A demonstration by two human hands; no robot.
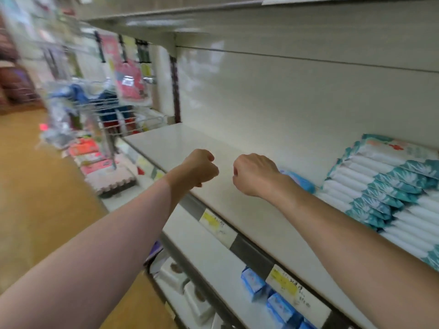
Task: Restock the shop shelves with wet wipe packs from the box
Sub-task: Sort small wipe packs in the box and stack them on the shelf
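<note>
Both my hands hover over the front part of a cream shelf (190, 148), side by side and a little apart. My left hand (198, 168) is curled into a fist and holds nothing. My right hand (255, 174) is curled the same way, also with nothing in it. Teal-and-white wet wipe packs (389, 186) lie stacked in rows on the right end of this shelf. A single light blue pack (301, 181) lies just behind my right wrist. No box is in view.
The shelf edge carries yellow price labels (210, 222). The shelf below holds blue packs (280, 307) and white boxed goods (175, 274). To the left, a wire basket (111, 115) and hanging goods (129, 79) are blurred. The tan floor (35, 186) runs along the aisle.
</note>
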